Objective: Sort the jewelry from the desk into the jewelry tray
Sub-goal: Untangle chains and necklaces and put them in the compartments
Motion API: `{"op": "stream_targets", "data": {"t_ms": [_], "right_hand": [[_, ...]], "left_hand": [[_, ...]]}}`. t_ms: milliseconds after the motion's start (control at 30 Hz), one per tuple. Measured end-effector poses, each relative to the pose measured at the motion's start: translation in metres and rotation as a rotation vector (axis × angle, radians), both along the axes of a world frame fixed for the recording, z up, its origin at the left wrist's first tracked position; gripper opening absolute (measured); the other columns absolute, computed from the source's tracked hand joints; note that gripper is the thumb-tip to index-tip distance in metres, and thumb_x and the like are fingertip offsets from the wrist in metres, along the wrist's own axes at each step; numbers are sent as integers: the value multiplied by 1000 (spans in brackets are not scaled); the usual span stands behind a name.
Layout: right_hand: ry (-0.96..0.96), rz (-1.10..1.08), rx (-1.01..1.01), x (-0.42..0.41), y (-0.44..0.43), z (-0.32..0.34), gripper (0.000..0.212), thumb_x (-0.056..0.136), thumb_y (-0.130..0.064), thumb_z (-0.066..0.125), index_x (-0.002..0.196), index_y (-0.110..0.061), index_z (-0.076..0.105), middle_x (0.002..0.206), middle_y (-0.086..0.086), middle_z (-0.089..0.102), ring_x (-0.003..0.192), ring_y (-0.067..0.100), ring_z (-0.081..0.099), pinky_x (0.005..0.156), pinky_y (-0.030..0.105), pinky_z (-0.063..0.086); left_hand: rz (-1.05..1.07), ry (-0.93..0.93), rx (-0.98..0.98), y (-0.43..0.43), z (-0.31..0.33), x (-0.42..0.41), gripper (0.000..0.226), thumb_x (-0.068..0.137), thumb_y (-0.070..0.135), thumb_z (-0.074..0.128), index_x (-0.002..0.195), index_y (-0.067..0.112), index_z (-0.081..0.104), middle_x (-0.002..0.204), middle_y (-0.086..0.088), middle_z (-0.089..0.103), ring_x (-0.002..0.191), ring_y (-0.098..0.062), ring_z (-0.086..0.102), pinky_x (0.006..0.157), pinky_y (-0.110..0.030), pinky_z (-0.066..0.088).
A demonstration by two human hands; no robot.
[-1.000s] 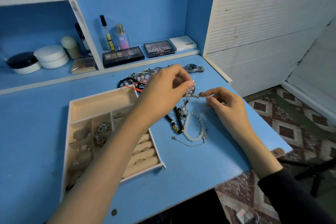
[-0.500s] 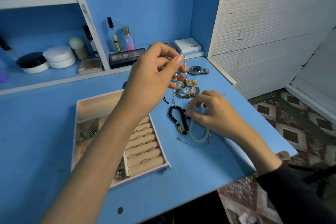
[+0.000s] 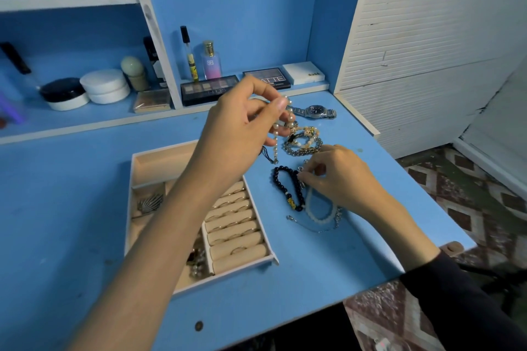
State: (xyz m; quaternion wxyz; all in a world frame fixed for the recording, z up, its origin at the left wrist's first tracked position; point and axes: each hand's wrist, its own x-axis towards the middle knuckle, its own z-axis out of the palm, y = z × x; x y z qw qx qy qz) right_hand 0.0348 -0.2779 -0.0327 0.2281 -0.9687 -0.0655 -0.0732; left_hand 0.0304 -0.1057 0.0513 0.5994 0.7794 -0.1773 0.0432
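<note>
Our left forearm (image 3: 171,222) crosses the tray (image 3: 159,164) on the table (image 3: 71,222), hiding some compartments; our left hand (image 3: 236,128) pinches a pearl strand (image 3: 275,148) above the bracelet heap (image 3: 303,141), a watch (image 3: 316,110) behind; our right hand (image 3: 339,179) curls its fingers (image 3: 313,177) down by the black bracelet (image 3: 281,177); what they hold, we cannot tell.

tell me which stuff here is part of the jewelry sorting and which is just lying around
Part of the job: jewelry tray, pearl strand pinched in the left hand, right hand, black bead bracelet, white bead bracelet, silver chain, bracelet pile, watch.

Just lying about: eyeshadow palettes, perfume bottle, cream jars, white box.
</note>
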Motion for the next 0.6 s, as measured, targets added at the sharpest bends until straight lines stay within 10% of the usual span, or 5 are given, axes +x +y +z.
{"op": "stream_targets", "data": {"t_ms": [333,600], "right_hand": [[-79,-34,430,-3,-6,21,18,84,-28,66,76,-12,69,72,11,66,69,29,56,59,32,40],[-56,-52,577,1,-3,28,18,88,-26,61,80,-11,64,66,-4,55,54,0,44,52,10,35]], "left_hand": [[9,10,-20,10,-4,0,5,93,19,51,89,17,53,83,-2,71,74,-12,69,66,-33,57],[38,12,-12,18,-6,-1,5,93,19,51,92,14,54,84,-1,71,75,-14,69,68,-35,58]]}}
